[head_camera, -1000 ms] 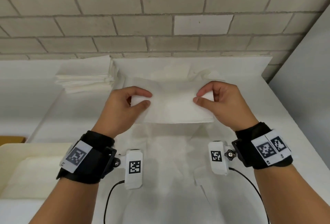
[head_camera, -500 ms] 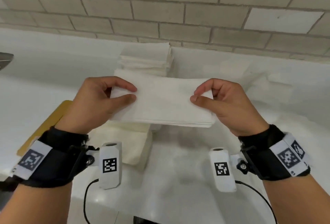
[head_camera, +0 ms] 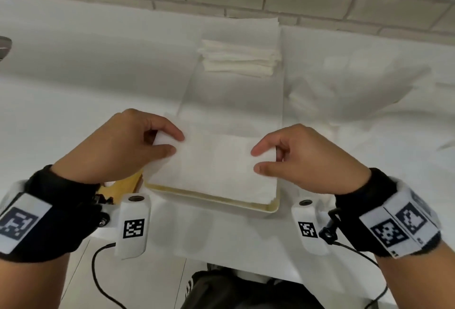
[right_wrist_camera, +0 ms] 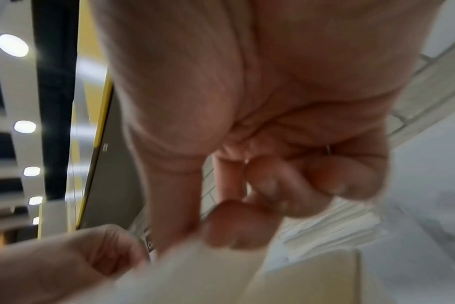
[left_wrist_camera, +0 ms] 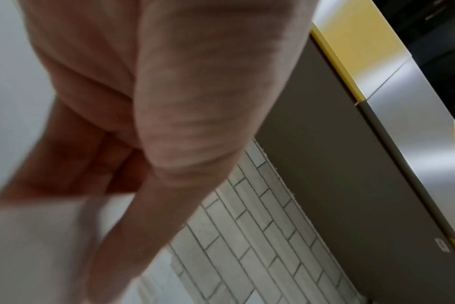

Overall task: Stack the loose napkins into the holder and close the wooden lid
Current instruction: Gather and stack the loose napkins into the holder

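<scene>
Napkins (head_camera: 214, 168) pinched at both ends by left hand (head_camera: 115, 151) and right hand (head_camera: 307, 158) fingers, over holder (head_camera: 246, 206).

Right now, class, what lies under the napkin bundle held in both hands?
The white holder, open, its near rim showing. The napkin bundle covers its inside, so any contents are hidden.

Both forearms are reaching forward side by side, each wrist wearing a black strap with printed markers. The left hand (head_camera: 118, 146) is curling thumb and forefinger into a pinch on what it is holding. The right hand (head_camera: 305, 158) is mirroring it, thumb below, forefinger above, remaining fingers tucked under.
</scene>
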Demonstrator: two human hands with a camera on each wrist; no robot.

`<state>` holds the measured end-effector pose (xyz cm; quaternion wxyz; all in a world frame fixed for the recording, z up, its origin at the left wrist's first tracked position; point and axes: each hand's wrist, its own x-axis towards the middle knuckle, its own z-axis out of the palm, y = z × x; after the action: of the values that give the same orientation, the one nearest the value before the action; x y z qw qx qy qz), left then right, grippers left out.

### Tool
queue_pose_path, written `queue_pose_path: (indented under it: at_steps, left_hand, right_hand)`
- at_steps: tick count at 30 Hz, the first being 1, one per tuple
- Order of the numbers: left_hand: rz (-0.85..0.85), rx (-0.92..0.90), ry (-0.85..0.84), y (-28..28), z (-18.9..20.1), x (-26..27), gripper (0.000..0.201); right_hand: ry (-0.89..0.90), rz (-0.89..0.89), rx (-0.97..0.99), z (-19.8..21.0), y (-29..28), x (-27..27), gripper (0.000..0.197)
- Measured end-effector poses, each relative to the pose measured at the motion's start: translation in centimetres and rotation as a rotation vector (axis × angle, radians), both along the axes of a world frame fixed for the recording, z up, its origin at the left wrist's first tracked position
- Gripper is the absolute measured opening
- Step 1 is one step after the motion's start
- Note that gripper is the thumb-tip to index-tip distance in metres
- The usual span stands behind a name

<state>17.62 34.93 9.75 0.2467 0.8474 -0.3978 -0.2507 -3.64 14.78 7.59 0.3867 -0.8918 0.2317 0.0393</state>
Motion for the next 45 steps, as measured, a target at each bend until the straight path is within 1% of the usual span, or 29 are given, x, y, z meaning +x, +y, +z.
queue_pose_path:
  at_steps: [2, 4, 5, 8, 11, 13, 16, 17, 20, 23, 25, 28, 30, 32, 34, 36, 38, 41, 45]
  left_hand:
    - [-0.039, 0.096, 0.010, -0.1, -0.5, -0.1, 0.020]
    - [-0.022, 0.134, 0.020, 0.0, -0.8, 0.0, 0.024]
    - [-0.004, 0.111, 0.012, -0.1, -0.8, 0.0, 0.025]
    - [-0.005, 0.011, -0.104, -0.7, -0.5, 0.0, 0.029]
    - [-0.014, -0.087, -0.126, -2.7, 0.1, -1.2, 0.032]
    - [-0.045, -0.182, -0.122, -4.7, 0.5, -2.9, 0.037]
    - [-0.083, -0.311, -0.084, -8.6, 0.7, -6.4, 0.020]
    - [-0.099, -0.342, -0.074, -10.0, 0.8, -7.8, 0.018]
    - [-0.159, -0.392, -0.018, -14.0, 0.6, -12.0, 0.017]
    - [-0.217, -0.407, 0.026, -17.9, -0.2, -16.2, 0.017]
    - [-0.253, -0.389, 0.043, -20.7, -1.2, -18.9, 0.017]
    - [-0.265, -0.332, 0.060, -25.4, -3.6, -21.5, 0.016]
    - [-0.251, -0.301, 0.055, -28.6, -5.5, -22.2, 0.016]
    - [-0.215, -0.274, 0.028, -31.6, -7.0, -22.0, 0.020]
    - [-0.173, -0.218, -0.023, -34.3, -8.0, -21.1, 0.029]
    - [-0.133, -0.105, -0.033, -36.8, -8.6, -20.0, 0.043]
    - [-0.113, 0.012, -0.027, -38.9, -9.2, -18.8, 0.054]
    - [-0.110, 0.069, -0.012, -41.5, -10.4, -17.1, 0.062]
    - [-0.132, 0.174, 0.083, -43.3, -11.4, -15.8, 0.096]
  right_hand:
    - [0.125, 0.052, -0.034, -0.3, 0.4, 0.5, 0.029]
    - [0.141, 0.028, -0.038, -0.4, 0.3, 0.6, 0.030]
    - [0.114, -0.005, -0.039, -0.4, 0.1, 0.6, 0.029]
    - [0.005, -0.089, -0.029, -0.2, -0.7, 0.3, 0.026]
    - [-0.085, -0.131, 0.022, 0.1, -1.4, -0.4, 0.020]
    - [-0.170, -0.181, 0.075, 0.3, -2.0, -1.2, 0.018]
    - [-0.313, -0.269, 0.186, 0.5, -3.2, -3.1, 0.014]
    - [-0.346, -0.294, 0.216, 0.5, -3.8, -3.9, 0.012]
    - [-0.399, -0.350, 0.283, 0.3, -5.9, -7.0, 0.011]
    - [-0.393, -0.406, 0.312, -0.4, -8.6, -11.0, 0.010]
    - [-0.380, -0.441, 0.337, -1.2, -10.5, -13.8, 0.009]
    - [-0.362, -0.513, 0.378, -2.7, -13.5, -17.8, 0.007]
    - [-0.352, -0.592, 0.400, -3.9, -15.5, -20.2, 0.004]
    - [-0.348, -0.693, 0.434, -5.1, -17.3, -22.2, 0.002]
    - [-0.350, -0.795, 0.469, -6.2, -19.0, -23.6, 0.005]
    - [-0.345, -0.863, 0.505, -6.9, -20.1, -24.4, 0.011]
    - [-0.335, -0.882, 0.528, -7.4, -20.6, -24.7, 0.012]
    - [-0.327, -0.878, 0.547, -7.9, -20.8, -24.7, 0.010]
    - [-0.326, -0.926, 0.557, -8.4, -20.9, -24.3, 0.017]
